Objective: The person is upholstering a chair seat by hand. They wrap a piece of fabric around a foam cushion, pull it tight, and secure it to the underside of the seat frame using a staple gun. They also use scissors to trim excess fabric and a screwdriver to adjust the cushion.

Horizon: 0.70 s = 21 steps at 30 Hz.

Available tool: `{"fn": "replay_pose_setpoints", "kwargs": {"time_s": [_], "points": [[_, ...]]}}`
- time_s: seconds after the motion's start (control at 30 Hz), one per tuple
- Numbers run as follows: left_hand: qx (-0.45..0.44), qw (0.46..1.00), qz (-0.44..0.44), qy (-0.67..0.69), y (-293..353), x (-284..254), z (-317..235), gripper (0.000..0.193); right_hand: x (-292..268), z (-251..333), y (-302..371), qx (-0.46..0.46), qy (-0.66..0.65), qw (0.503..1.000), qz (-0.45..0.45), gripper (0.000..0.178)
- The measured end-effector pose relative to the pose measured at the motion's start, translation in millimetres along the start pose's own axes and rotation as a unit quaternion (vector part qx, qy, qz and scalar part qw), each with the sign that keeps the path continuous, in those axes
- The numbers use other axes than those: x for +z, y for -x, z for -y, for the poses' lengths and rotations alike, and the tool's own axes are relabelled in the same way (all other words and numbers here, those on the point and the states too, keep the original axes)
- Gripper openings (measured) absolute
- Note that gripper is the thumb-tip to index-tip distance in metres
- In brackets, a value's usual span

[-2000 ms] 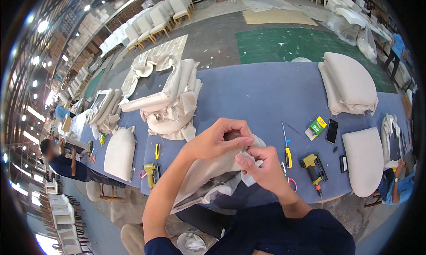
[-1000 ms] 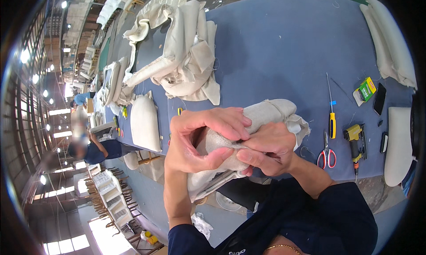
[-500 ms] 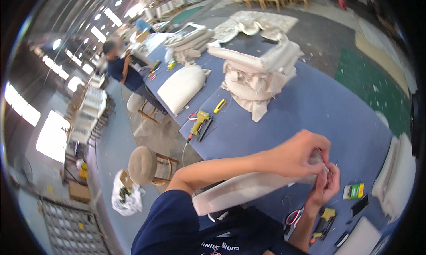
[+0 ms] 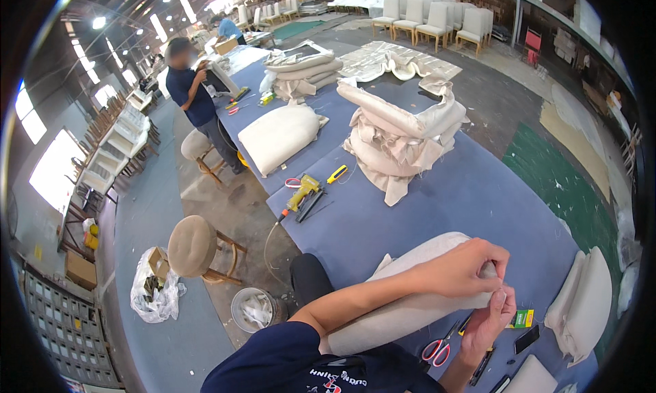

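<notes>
A beige fabric-covered cushion (image 4: 403, 318) lies slantwise across the near edge of the table, against my body. My left hand (image 4: 465, 264) reaches over it, its fingers closed in a pinch on the cloth at the cushion's far right corner. Just below, my right hand (image 4: 493, 318) pinches the same corner with thumb and fingers, almost touching the left. Exactly how the cloth is folded between the fingertips is hidden. Red-and-white-handled scissors (image 4: 437, 352) rest on the table beside my right forearm.
On the blue table (image 4: 492, 181) are a stack of beige covers (image 4: 403, 126), a padded panel (image 4: 281, 137), a staple gun (image 4: 302, 193), a yellow-handled tool (image 4: 337, 173) and a phone (image 4: 527, 339). Pale cushions (image 4: 581, 304) lie right. A stool (image 4: 195, 246) and bucket (image 4: 254, 309) stand left. A co-worker (image 4: 198, 96) stands farther off.
My view has shifted, bringing more of the room and the bucket into sight. The cushion now shows a broader face beyond my left forearm. Both hands remain pinched at its corner.
</notes>
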<state>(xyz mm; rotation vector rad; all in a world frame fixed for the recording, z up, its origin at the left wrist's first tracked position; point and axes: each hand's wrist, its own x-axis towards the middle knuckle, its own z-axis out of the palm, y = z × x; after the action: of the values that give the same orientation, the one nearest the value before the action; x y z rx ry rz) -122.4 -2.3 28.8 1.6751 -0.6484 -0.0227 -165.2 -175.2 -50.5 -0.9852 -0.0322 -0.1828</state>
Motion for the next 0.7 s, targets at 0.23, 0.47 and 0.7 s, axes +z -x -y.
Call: {"fn": "replay_pose_setpoints", "kwargs": {"time_s": [0.23,0.47,0.7], "points": [[0.010,0.999,0.021,0.034,29.0,-19.4,-3.7,0.019,11.3,-12.1,4.4,-0.166,0.095,0.977,0.092,0.022],[0.049,0.997,-0.057,-0.032,37.3,-9.2,-19.1,0.018,17.0,-32.4,4.9,-0.173,0.071,0.980,0.071,0.018],[0.065,0.993,-0.082,-0.053,35.5,-4.5,-15.2,0.018,14.2,-24.7,16.4,-0.148,0.177,0.972,-0.038,0.017]]}}
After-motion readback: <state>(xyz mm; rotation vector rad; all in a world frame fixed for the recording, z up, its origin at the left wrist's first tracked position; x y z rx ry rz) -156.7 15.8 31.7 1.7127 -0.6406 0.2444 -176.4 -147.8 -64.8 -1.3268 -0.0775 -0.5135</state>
